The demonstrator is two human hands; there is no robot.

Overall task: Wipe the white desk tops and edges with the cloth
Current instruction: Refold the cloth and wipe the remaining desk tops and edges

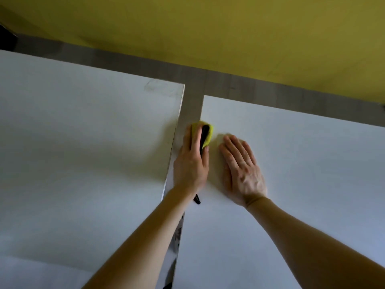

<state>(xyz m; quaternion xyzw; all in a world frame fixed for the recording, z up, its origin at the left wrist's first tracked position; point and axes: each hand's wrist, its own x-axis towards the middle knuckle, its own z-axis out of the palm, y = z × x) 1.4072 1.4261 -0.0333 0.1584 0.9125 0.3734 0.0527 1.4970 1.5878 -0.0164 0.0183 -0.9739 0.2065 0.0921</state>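
Two white desks stand side by side with a narrow gap between them: a left desk (83,142) and a right desk (302,174). My left hand (191,161) grips a yellow cloth with a dark side (208,133) folded over the left edge of the right desk, fingers down in the gap and thumb on top. My right hand (241,170) lies flat, palm down, on the right desk top just beside it, fingers straight.
Grey floor (193,97) shows through the gap and beyond the desks' far edges. A yellow wall (208,28) rises behind. The left desk's far right corner (181,85) carries a faint smudge. A dark object sits at the far left edge (6,38).
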